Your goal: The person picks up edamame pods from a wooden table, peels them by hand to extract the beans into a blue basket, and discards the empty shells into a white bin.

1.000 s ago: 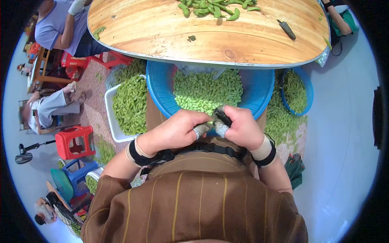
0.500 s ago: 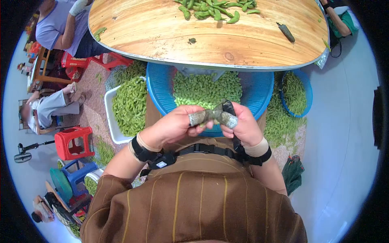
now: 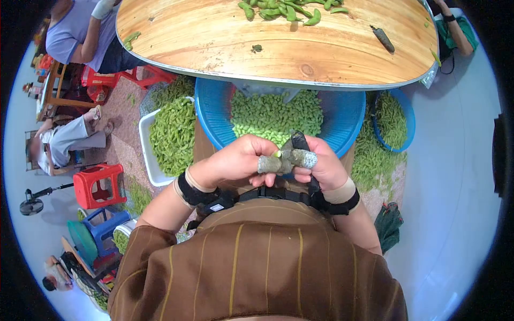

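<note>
Pinching pod [image 3: 278, 154] — left hand [image 3: 235, 160], right hand [image 3: 321, 167].

The person wears a brown top [image 3: 257, 267] with thin mustard stripes running down it. A black harness strap [image 3: 278, 193] crosses the chest and has a small white label near its left end. A beige band edged in black wraps the left wrist [image 3: 191, 188] and the right wrist [image 3: 342, 197]. Worn grey covers sheathe the thumbs of the left hand [image 3: 235, 160] and right hand [image 3: 325, 167]. A dark cover sits on one right finger.
</note>
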`<action>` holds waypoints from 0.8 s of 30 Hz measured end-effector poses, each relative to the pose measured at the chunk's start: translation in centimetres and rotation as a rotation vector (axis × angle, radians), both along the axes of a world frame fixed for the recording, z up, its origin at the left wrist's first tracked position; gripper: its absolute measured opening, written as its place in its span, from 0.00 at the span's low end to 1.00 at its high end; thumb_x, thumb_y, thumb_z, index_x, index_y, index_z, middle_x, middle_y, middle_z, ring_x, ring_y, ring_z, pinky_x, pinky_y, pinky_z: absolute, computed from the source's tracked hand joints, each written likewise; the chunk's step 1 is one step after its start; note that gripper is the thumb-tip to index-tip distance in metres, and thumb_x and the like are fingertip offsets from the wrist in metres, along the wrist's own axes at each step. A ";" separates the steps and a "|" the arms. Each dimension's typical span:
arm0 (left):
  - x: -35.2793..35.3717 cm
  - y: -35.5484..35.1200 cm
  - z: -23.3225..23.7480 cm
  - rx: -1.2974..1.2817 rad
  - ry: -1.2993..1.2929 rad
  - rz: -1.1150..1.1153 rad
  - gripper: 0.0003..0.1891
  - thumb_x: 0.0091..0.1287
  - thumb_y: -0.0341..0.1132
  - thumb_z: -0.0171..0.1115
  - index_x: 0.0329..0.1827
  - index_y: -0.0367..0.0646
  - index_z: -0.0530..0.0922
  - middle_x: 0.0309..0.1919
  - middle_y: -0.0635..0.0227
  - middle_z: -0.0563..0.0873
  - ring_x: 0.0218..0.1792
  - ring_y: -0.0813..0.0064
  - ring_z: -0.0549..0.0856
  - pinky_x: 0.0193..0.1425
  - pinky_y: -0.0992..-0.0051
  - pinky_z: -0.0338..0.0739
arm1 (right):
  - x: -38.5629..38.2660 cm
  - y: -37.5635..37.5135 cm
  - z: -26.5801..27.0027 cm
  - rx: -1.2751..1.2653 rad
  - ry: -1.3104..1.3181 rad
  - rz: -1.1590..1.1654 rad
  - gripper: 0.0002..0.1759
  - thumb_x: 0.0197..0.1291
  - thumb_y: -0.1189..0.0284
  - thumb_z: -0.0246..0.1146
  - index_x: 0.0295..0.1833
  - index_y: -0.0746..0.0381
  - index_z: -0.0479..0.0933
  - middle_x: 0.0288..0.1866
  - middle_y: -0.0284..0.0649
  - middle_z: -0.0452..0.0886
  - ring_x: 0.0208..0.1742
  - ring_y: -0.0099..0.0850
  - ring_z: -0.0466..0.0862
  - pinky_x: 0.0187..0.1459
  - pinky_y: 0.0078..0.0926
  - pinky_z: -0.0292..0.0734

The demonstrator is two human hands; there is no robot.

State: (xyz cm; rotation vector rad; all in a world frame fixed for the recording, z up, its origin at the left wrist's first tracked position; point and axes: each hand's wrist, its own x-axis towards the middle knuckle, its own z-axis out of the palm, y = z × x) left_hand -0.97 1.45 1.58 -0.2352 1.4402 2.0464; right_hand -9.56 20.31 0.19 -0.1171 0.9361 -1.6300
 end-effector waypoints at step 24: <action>-1.7 -0.5 -3.0 -0.682 -0.002 0.100 0.15 0.71 0.42 0.51 0.34 0.39 0.77 0.16 0.71 0.78 0.14 0.84 0.73 0.18 0.82 0.66 | 0.1 1.9 -1.4 0.360 0.453 -0.309 0.04 0.62 0.77 0.57 0.42 0.63 0.75 0.22 0.28 0.73 0.19 0.16 0.69 0.20 0.15 0.63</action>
